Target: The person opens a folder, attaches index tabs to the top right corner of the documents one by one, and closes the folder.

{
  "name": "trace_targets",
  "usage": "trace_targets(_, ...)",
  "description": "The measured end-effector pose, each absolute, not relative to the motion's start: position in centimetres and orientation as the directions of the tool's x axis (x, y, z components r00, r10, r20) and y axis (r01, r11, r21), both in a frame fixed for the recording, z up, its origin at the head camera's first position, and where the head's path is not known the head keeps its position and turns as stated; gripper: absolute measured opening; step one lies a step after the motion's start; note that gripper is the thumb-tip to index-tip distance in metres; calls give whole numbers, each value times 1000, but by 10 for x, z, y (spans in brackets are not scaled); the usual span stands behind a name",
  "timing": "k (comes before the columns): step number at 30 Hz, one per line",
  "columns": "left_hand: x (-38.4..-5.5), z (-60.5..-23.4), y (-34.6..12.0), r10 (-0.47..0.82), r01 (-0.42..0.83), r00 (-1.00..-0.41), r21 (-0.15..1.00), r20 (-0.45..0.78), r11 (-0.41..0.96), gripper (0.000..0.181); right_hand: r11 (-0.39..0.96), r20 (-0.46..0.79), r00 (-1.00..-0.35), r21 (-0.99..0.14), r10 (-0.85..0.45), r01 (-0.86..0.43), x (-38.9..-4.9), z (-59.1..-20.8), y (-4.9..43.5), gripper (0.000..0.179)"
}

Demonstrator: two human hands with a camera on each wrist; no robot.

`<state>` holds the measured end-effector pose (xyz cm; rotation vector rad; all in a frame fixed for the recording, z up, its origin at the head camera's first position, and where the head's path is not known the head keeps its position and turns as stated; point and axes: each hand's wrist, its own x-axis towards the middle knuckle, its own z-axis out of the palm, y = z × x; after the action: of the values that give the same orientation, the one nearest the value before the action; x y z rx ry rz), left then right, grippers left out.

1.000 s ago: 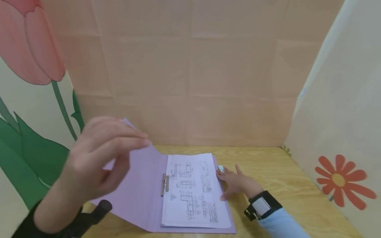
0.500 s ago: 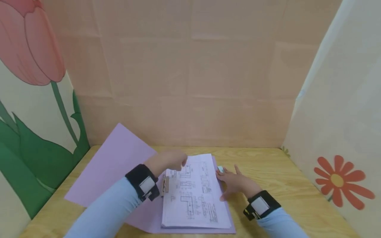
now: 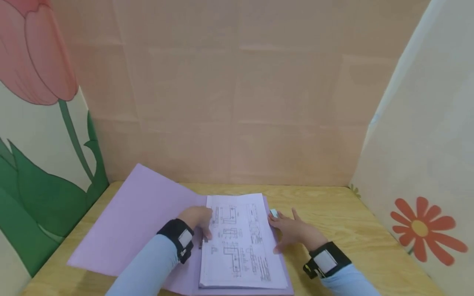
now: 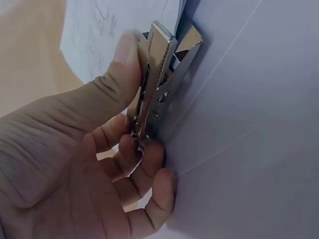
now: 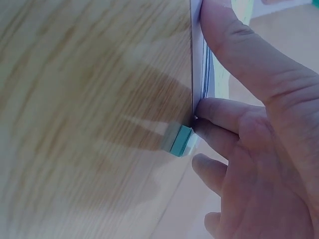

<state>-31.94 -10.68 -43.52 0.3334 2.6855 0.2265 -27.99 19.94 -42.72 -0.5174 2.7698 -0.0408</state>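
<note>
Left hand pinches the metal clip; right hand rests at the folder's edge.

In the head view I see the purple folder (image 3: 140,222) spread on the desk (image 3: 322,197), with the papers (image 3: 240,242) on its right side; they carry technical drawings, whose small writing I cannot read. There the left hand (image 3: 196,218) covers most of the metal clip (image 4: 158,69), but the left wrist view shows it clearly: this grip is narrow, thumb and fingers holding the clip beside the papers. The right hand (image 3: 291,230) has a wide grip, with fingers spread, touching the folder's right edge. Only the right wrist view shows me well the turquoise block (image 5: 182,141), standing on the desk just beside the fingertips (image 5: 207,107).
</note>
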Motion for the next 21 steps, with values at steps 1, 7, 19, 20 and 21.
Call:
trace_targets(1, -319, -435, -107, 263, 191, -883, 215, -389, 958, 74, 935, -310, -882, -92, -354, -343, -280, -426, 199, 106)
trace_targets(7, -319, -438, -107, 276, 185, -881, 256, -384, 949, 69, 942, -320, -886, -116, -335, -314, -276, -425, 202, 106)
trace_targets(19, -313, -442, -107, 299, 178, -872, 318, -386, 931, 49, 944, -315, -891, -158, -326, -289, -266, -431, 206, 107)
trace_targets(20, -313, -442, -107, 299, 172, -871, 328, -389, 929, 47, 943, -310, -892, -159, -329, -292, -266, -430, 206, 107)
trace_targets(21, -313, -442, -107, 299, 168, -871, 335, -391, 927, 45, 942, -306, -892, -161, -332, -295, -266, -429, 206, 106)
